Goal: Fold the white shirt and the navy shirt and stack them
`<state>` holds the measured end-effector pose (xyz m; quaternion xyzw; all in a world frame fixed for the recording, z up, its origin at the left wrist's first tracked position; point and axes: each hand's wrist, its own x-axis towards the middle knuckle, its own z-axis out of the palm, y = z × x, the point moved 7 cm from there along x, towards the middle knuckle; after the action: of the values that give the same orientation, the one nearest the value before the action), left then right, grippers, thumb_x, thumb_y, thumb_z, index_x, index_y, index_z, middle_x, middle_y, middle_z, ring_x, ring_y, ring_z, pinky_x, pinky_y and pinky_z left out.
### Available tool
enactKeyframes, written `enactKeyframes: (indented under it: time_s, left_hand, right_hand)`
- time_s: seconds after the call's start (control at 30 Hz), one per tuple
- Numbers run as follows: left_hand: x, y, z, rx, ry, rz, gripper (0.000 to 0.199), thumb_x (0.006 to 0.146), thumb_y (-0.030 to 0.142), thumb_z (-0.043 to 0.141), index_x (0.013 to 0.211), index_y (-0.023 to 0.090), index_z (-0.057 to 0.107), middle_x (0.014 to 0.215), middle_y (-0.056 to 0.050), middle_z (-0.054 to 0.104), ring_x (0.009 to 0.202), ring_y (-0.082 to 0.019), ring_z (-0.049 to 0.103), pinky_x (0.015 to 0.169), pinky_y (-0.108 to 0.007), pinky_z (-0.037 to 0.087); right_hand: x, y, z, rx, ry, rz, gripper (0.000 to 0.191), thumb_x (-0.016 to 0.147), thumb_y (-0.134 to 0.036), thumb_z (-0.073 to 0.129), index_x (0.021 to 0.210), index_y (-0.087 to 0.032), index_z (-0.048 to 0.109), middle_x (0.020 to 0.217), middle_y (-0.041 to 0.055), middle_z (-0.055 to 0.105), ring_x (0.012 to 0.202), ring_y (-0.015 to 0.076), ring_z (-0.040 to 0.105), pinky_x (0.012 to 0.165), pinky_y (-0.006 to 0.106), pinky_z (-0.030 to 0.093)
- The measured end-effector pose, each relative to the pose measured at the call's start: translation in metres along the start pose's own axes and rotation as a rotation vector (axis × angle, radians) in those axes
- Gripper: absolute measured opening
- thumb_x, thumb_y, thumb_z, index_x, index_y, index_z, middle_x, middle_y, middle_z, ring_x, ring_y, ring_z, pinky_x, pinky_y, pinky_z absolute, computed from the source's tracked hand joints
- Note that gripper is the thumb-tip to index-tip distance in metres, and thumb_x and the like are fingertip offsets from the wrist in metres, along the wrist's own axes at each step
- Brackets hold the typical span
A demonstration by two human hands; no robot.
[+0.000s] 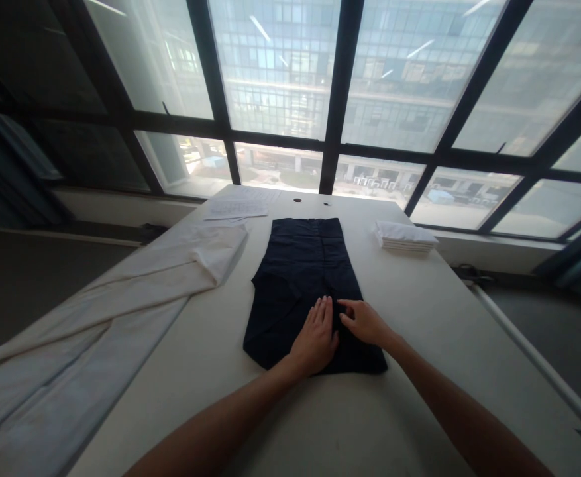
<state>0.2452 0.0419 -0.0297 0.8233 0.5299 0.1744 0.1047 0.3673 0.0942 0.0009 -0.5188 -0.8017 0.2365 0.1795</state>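
A dark navy garment (300, 255) lies folded flat on the white table (419, 384); its exact kind is hard to tell in the dim light. Its far end is narrower, and the near left part shows a slanting folded layer. My left hand (315, 338) rests palm down on the near half of the cloth, fingers stretched out and close together. Just to its right, my right hand (364, 322) touches the same cloth with fingers bent and the tips of thumb and forefinger apart. No cloth shows between those fingertips.
A large off-white cloth (161, 285) spreads over the table's left side. Printed papers (238, 204) lie at the back left. On the right sits a stack of folded white cloths (404, 236). Large windows stand behind the table's far edge.
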Motion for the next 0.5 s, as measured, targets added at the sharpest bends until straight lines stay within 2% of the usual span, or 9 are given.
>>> enactKeyframes:
  time_s: [0.1,0.17,0.23,0.3,0.37,0.5]
  left_hand:
    - [0.0,0.001,-0.001,0.002,-0.001,0.011,0.07,0.095,0.026,0.045,0.158,0.006,0.021,0.165,-0.019,0.023,0.154,-0.029,0.013,0.123,-0.047,0.025]
    - [0.0,0.002,-0.002,0.004,0.004,0.029,0.067,0.096,0.026,0.046,0.158,0.011,0.024,0.165,-0.016,0.024,0.154,-0.029,0.014,0.123,-0.049,0.025]
    - [-0.001,0.003,-0.003,0.007,0.01,0.056,0.064,0.097,0.025,0.045,0.158,0.017,0.028,0.166,-0.012,0.024,0.155,-0.027,0.014,0.123,-0.05,0.024]
    - [-0.001,0.005,-0.003,0.015,0.01,0.079,0.059,0.098,0.025,0.045,0.156,0.022,0.034,0.167,-0.009,0.024,0.155,-0.026,0.014,0.123,-0.051,0.023]
    - [-0.001,0.006,-0.003,0.03,0.002,0.093,0.054,0.099,0.027,0.045,0.152,0.023,0.042,0.166,-0.009,0.026,0.155,-0.027,0.015,0.123,-0.052,0.023]
    - [0.0,0.006,-0.001,0.058,-0.011,0.111,0.051,0.1,0.029,0.042,0.15,0.02,0.045,0.165,-0.009,0.029,0.154,-0.027,0.017,0.123,-0.053,0.022]
  right_hand:
    - [-0.001,0.006,-0.006,0.016,0.091,0.001,0.042,0.092,-0.031,0.05,0.124,-0.013,0.071,0.093,0.0094,0.076,0.082,0.0223,0.069,0.081,0.034,0.053]
    - [-0.003,0.014,-0.013,-0.032,0.206,-0.018,0.041,0.094,-0.03,0.047,0.122,-0.014,0.071,0.109,0.0124,0.074,0.099,0.0245,0.068,0.095,0.037,0.051]
    - [-0.006,0.021,-0.013,-0.095,0.272,-0.058,0.043,0.096,-0.029,0.044,0.129,-0.015,0.068,0.127,0.014,0.067,0.119,0.0264,0.06,0.107,0.041,0.044]
    - [-0.011,0.027,-0.003,-0.144,0.255,-0.096,0.048,0.098,-0.032,0.043,0.14,-0.015,0.06,0.145,0.014,0.056,0.136,0.0271,0.048,0.115,0.044,0.037]
    - [-0.016,0.031,0.012,-0.183,0.178,-0.119,0.053,0.1,-0.034,0.04,0.148,-0.016,0.051,0.158,0.0121,0.042,0.147,0.0267,0.035,0.119,0.047,0.031]
    - [-0.026,0.032,0.033,-0.285,0.071,-0.114,0.055,0.102,-0.033,0.035,0.155,-0.019,0.039,0.165,0.009,0.027,0.153,0.0259,0.019,0.122,0.053,0.023]
